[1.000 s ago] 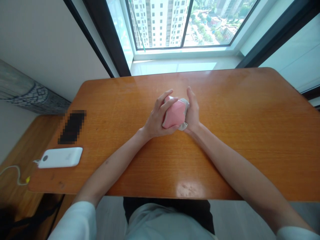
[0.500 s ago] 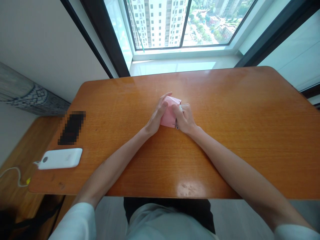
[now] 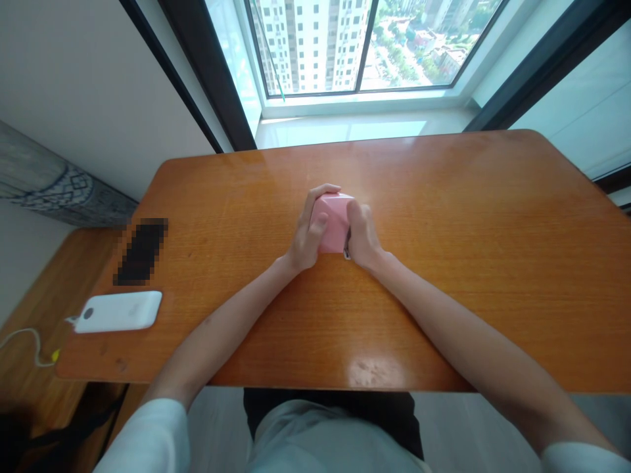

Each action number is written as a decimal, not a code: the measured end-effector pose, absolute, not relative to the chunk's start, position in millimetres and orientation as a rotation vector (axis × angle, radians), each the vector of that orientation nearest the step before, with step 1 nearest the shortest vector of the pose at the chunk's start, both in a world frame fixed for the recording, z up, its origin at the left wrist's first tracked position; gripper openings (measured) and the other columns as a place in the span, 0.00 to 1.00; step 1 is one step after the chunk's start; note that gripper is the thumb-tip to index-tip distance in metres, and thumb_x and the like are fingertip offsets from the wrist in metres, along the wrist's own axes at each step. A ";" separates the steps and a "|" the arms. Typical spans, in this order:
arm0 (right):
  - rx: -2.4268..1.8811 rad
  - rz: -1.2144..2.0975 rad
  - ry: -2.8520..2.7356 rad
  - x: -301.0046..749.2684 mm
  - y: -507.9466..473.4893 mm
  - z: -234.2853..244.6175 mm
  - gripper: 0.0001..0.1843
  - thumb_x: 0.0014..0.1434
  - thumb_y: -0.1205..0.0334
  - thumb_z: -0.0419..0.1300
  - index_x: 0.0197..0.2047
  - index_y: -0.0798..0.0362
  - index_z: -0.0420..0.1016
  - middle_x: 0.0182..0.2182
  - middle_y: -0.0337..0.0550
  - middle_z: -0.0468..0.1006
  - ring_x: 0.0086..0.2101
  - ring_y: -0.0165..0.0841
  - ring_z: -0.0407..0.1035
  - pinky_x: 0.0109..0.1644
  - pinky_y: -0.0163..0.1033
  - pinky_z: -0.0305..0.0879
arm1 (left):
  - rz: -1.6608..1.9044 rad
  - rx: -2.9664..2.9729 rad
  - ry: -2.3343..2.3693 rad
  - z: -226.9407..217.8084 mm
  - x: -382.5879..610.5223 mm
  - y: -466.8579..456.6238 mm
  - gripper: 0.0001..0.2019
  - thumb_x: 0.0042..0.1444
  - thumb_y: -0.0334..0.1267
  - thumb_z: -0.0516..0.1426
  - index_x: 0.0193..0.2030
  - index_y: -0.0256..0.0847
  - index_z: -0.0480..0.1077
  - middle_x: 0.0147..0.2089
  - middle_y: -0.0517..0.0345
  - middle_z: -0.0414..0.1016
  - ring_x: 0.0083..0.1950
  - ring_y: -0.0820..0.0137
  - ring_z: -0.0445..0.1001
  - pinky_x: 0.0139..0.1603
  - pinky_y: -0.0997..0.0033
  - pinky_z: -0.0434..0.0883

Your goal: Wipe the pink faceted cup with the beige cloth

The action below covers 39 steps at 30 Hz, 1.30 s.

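While lying near the left end of the shiny orange wooden desk (image 3: 468, 263), white flat power bank (image 3: 118, 311) and blurred flat black thing (image 3: 141, 253) stay apart | left hand (image 3: 306, 233) holds tight to pink folded paper block (image 3: 335, 222), mid-desk | right hand (image 3: 363, 236) holds its other side tight

The person's left hand (image 3: 308, 233) and right hand (image 3: 363, 236) cup close together at mid-table, fingers (image 3: 318, 223) curled inward, with the left forearm (image 3: 231, 322) and right forearm (image 3: 458, 335) angling in from the near side.
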State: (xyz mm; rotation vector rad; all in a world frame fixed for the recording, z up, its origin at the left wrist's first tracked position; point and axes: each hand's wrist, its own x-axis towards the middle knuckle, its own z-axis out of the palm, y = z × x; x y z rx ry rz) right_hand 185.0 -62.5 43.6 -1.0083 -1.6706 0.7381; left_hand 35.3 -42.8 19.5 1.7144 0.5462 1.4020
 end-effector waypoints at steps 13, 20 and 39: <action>-0.980 0.853 -1.485 191.2 -47.5 50.0 0.49 0.67 0.12 0.35 0.34 0.45 0.76 0.25 0.44 0.76 0.27 0.37 0.68 0.32 0.46 0.66 | 1.364 2.047 0.505 6.6 31.9 -33.3 0.46 0.69 0.75 0.55 0.85 0.56 0.52 0.87 0.47 0.54 0.88 0.43 0.53 0.89 0.35 0.52; -0.993 0.843 -1.445 178.9 -54.7 60.1 0.46 0.73 0.18 0.35 0.35 0.45 0.75 0.23 0.44 0.73 0.29 0.40 0.70 0.33 0.48 0.68 | 1.530 2.158 0.428 5.9 25.7 -31.9 0.41 0.69 0.74 0.55 0.81 0.56 0.61 0.78 0.49 0.67 0.78 0.41 0.67 0.82 0.33 0.63; -0.892 1.144 -1.166 187.6 -53.3 40.8 0.38 0.68 0.19 0.56 0.27 0.46 0.68 0.19 0.37 0.68 0.23 0.33 0.65 0.25 0.41 0.62 | 1.410 2.161 0.428 0.9 30.7 -26.9 0.51 0.67 0.80 0.54 0.87 0.55 0.50 0.89 0.45 0.51 0.88 0.43 0.56 0.87 0.33 0.59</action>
